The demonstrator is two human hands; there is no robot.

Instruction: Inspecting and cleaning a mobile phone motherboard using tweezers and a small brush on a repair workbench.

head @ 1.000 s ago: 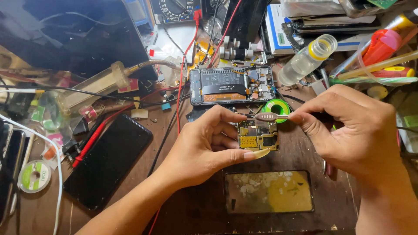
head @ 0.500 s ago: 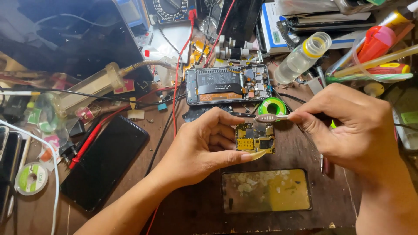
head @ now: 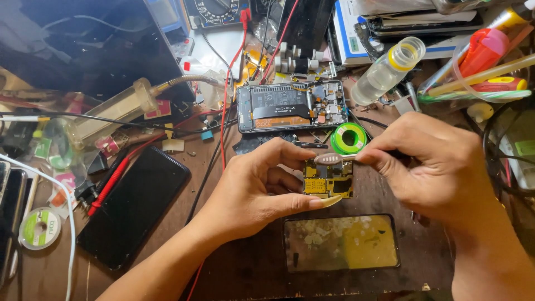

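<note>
Left hand (head: 253, 195) pinched the small circuit board (head: 328, 180) by its edges, above the bench | right hand (head: 440, 164) closed on a little brush (head: 330, 159), bristles at the board's top edge | best done with light strokes — board kept steady, fingers clear.

Most of the small brush (head: 334, 158) handle is buried inside the right hand (head: 440, 167), the left hand (head: 262, 187) covers the left edge of the little circuit board (head: 329, 181), and the multimeter (head: 214, 10) runs off the top edge.
</note>
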